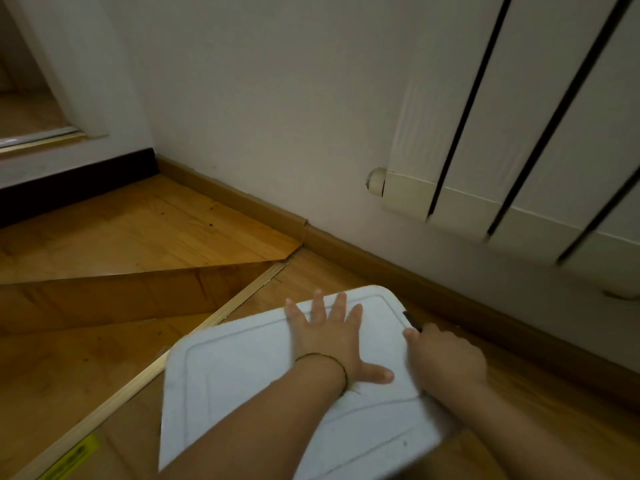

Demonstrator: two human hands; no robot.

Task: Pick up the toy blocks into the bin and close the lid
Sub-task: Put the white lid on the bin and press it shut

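Observation:
A white plastic lid (239,372) lies flat on top of the bin and hides the bin's inside; no toy blocks show. My left hand (332,341) presses flat on the lid with fingers spread, a thin cord bracelet on the wrist. At the lid's right edge my right hand (446,358) curls its fingers over the rim, beside a dark latch (412,320).
The bin stands on a wooden floor (104,358) at the top of a step with a pale edge strip (221,317). A baseboard (381,265) and white wall run behind it. A white radiator (519,150) hangs at the right. A doorway (31,98) opens at far left.

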